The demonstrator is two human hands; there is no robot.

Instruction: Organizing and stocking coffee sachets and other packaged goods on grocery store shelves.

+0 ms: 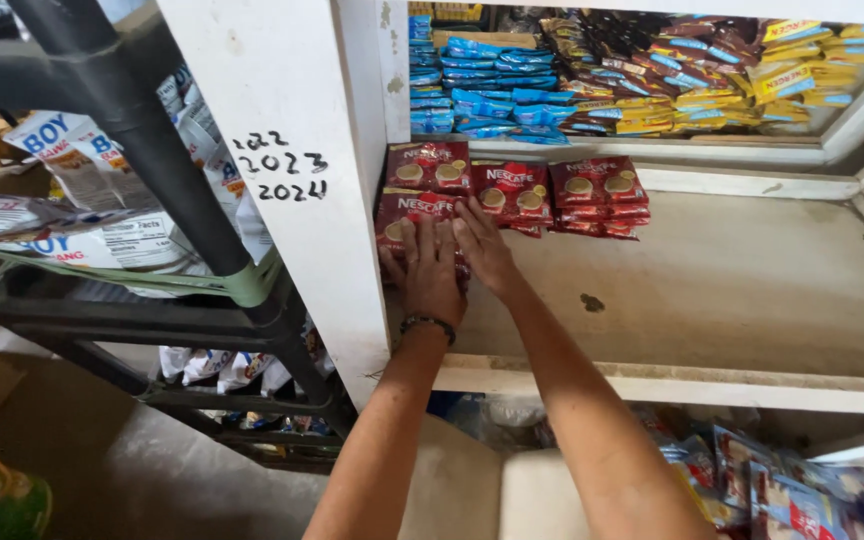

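Pressing flat on the front red packet stack [414, 215] at the shelf's [732, 290] left end, the left hand [430, 268] and right hand [482, 245], fingers spread, gripping nothing, should likely push gently, lining it up with 2 stacks [552, 195] just beyond.

— Where are your hands relative to the white shelf post [297, 150]?

— Both sit just right of it. Your left hand [430, 268] lies flat, palm down, fingers together and straight, a dark band on its wrist. Your right hand [484, 250] lies beside it, touching, fingers stretched out. Both forearms reach up from below, bare.
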